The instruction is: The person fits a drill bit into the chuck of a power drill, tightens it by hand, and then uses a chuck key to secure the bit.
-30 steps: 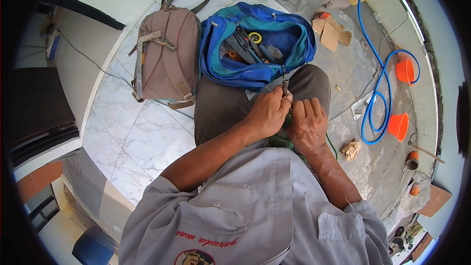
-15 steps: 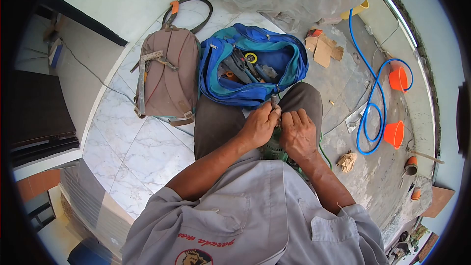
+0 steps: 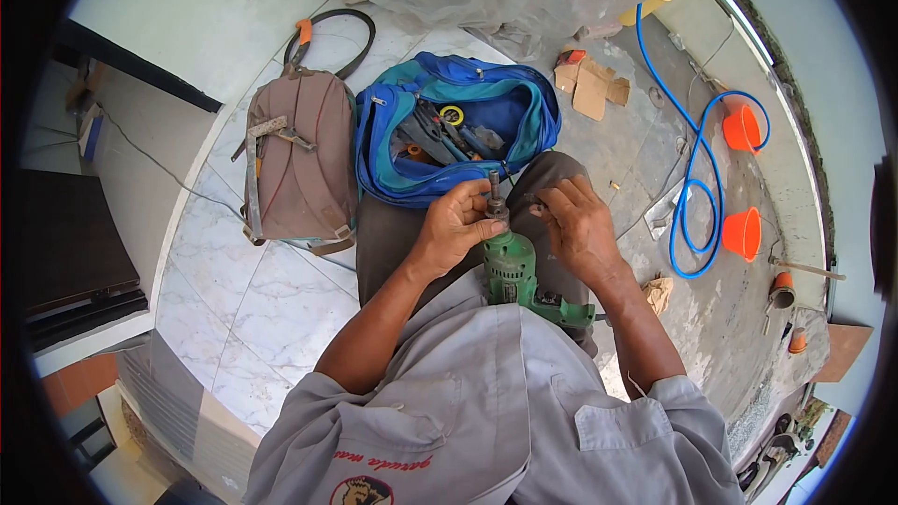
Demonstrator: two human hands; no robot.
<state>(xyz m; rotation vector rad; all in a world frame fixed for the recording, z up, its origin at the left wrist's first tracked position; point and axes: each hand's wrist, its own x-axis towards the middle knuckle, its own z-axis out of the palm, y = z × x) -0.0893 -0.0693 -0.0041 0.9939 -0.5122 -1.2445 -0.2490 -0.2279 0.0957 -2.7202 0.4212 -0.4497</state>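
I sit on white marble floor tiles, my left hand gripping the green power drill, my right hand pinching a small piece beside it; the open blue tool bag lies just beyond.

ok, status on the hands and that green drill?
Left hand shut on green drill near the chuck, bit end pointing away. Right hand beside the chuck, pinching something small, can't identify. Open blue tool bag just ahead, nothing obstructing.
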